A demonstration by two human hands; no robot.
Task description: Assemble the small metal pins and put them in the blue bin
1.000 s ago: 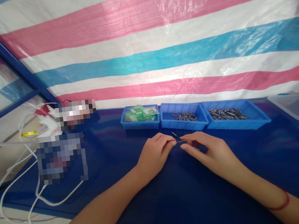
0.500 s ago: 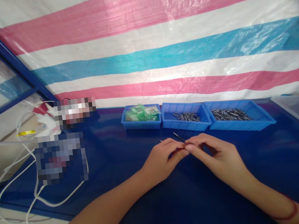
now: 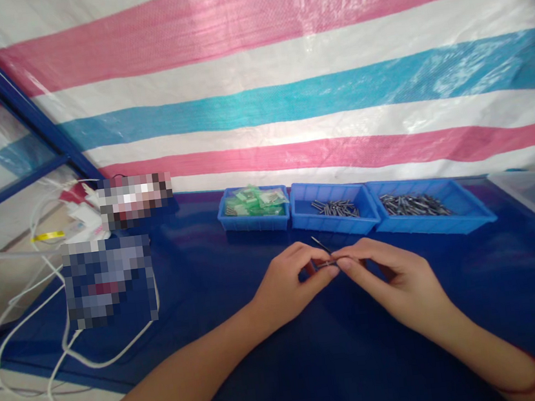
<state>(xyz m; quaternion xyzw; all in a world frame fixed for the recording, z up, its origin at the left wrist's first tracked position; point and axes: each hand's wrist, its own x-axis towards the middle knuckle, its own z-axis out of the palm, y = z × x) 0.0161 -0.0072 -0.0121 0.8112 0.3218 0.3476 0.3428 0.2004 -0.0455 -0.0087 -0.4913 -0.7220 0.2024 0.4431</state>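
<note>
My left hand and my right hand meet at the fingertips above the blue table. Both are pinched on thin metal rods. One dark rod slants up and left from the pinch of my right hand. Another rod lies nearly level between the thumb and fingers of my left hand. Beyond the hands, a blue bin holds short metal rods, and a longer bin to its right holds more.
A third blue bin at the left of the row holds green packets. White cables and blurred-out items lie at the left. A clear lid or tray is at the right. A striped sheet hangs behind.
The fingers of my left hand have shifted slightly, and the level rod now shows between them. My right hand has moved slightly right.
</note>
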